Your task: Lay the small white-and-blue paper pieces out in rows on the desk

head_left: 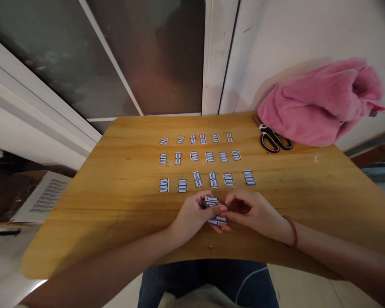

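My left hand (197, 216) is closed round a small stack of blue-and-white label pieces (212, 200), its thumb pressed across the top. Close against the stack's right side, my right hand (252, 209) pinches with thumb and forefinger at the edge of a piece; the fingertips hide most of what they grip. Beyond the hands, similar small label pieces lie in three rows on the wooden table (131, 205). The nearest row includes a label piece (229, 180) just past my fingers and another label piece (249, 177) at its right end.
Black-handled scissors (272, 140) lie at the table's back right, partly under a pink plush cloth item (324, 102). A glass-panelled door (154, 55) stands behind the far edge. To the left, below table height, is a box with printed text (46, 196).
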Available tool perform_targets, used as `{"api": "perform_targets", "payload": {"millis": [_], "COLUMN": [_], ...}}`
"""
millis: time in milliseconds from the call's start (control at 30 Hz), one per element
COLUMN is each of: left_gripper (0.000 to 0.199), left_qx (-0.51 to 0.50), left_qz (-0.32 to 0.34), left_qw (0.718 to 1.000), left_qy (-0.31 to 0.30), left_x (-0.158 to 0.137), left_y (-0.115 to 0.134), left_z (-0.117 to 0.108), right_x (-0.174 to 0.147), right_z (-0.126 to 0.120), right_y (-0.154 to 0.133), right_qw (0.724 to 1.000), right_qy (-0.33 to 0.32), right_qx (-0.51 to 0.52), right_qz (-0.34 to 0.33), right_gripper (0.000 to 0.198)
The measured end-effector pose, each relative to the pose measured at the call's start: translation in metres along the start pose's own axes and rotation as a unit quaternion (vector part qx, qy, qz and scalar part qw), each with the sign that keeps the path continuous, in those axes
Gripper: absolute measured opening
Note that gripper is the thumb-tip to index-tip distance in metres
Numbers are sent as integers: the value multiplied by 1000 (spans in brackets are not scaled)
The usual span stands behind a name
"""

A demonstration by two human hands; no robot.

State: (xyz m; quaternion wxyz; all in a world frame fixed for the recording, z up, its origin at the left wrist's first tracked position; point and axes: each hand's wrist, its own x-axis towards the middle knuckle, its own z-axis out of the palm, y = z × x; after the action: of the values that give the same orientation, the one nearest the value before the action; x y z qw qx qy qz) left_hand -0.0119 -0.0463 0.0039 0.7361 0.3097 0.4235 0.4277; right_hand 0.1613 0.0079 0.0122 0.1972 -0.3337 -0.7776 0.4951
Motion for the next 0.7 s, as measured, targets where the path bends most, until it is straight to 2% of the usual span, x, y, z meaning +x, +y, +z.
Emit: {"api": "perform_targets", "payload": {"millis": [167,267,367,467,600,700], "left_gripper": [27,26,27,25,23,18], "left_qx": [-29,-44,-28,-5,6,-12], "left_qz": [7,4,6,13,9,6], "left_qw": [998,998,999,1000,999,998], "left_qy": [-51,-51,-29,-11,-37,-54], "left_x": [2,3,4,4,3,2], "left_y": [1,1,1,1,2,1], "left_z": [-3,-5,-7,-8,-10,-12], "right_x": [1,5,17,34,60,87], "right_z": [-7,-16,-36,-69,-111,-134], "right_y": [-4,0,11,27,51,63], "right_qw": [997,999,991,974,965,957], "right_qy": [16,39,120,219,194,164], "right_qx": [-62,-29,51,8,-149,-206], "right_qz": [-36,-9,43,55,96,121], "right_gripper": [21,22,29,33,30,23]}}
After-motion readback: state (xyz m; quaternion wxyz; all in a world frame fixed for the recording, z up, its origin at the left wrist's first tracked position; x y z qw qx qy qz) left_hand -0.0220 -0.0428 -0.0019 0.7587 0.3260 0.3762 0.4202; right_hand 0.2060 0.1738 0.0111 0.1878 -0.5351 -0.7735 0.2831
